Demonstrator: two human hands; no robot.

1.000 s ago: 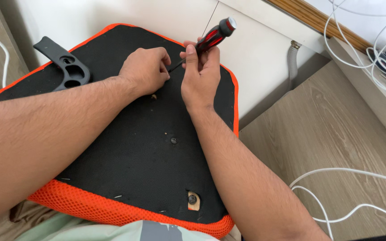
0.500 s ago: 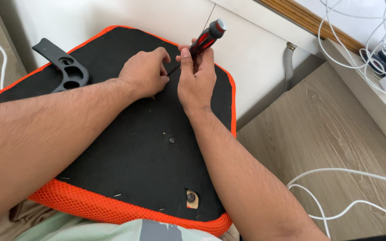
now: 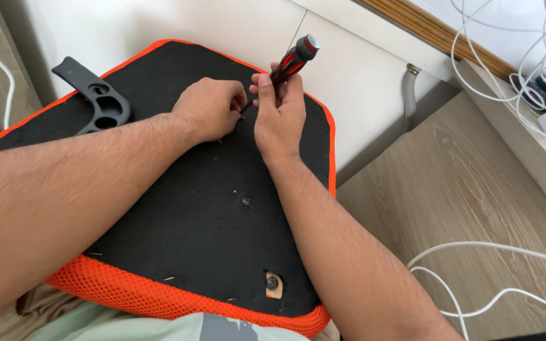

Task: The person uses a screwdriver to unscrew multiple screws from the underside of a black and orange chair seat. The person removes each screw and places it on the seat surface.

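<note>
Right hand (image 3: pixel 279 120) gripped screwdriver (image 3: pixel 289 61), handle up-right, tip down-left hidden under curled left hand (image 3: pixel 208 108); its hold unclear.

no packages, labels, signs or screens in view.

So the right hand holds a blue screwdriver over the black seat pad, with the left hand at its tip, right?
Not quite: the screwdriver is red and black, not blue, as the head view shows. The right hand does hold it over the seat pad, with the left hand at its tip.
</note>
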